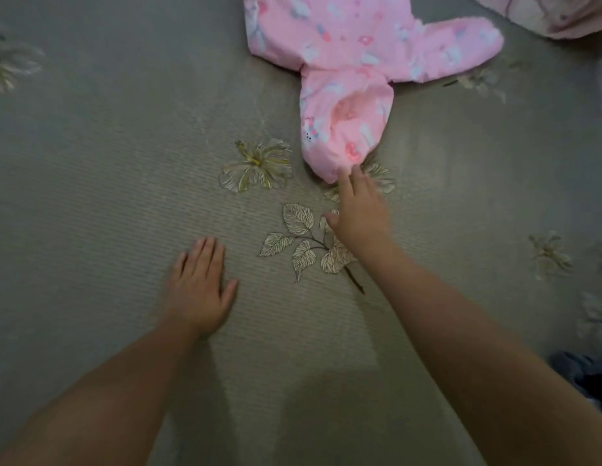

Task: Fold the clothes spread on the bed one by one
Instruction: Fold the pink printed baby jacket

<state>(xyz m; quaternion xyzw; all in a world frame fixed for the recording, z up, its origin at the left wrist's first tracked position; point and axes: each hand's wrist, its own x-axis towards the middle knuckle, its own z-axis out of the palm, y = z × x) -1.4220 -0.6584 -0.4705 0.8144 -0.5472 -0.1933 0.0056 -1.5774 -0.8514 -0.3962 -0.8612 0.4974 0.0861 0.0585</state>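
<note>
right hand at the tip of the pink garment, left hand well short of it

the pink printed garment [353, 48] lies on the far part of the bed [91, 146], up and away from the person. one narrow end of it, a sleeve or a leg, i can't say which, points back toward them. that end runs roughly along the line of the outstretched right arm, so the long axis of this piece heads almost straight away from the reaching hand, leaning slightly to the right as it goes

the right hand [360, 213] is far the nearer one. its fingertips [351, 173] touch the rounded tip of that end, fingers stretched forward and loosely spread, the thumb out to the side. nothing is pinched yet as far as i can see; the cloth lies just ahead of the fingers, not inside them

the left hand [200, 287] lies flat on the sheet, palm down, fingers straight, holding nothing, well apart from the garment and nearer the person

to my eye the next move wants the right fingers closing on that tip and drawing it in. another pale pink cloth [555, 15] shows at the far right corner, and something dark [585, 378] at the right edge
</note>
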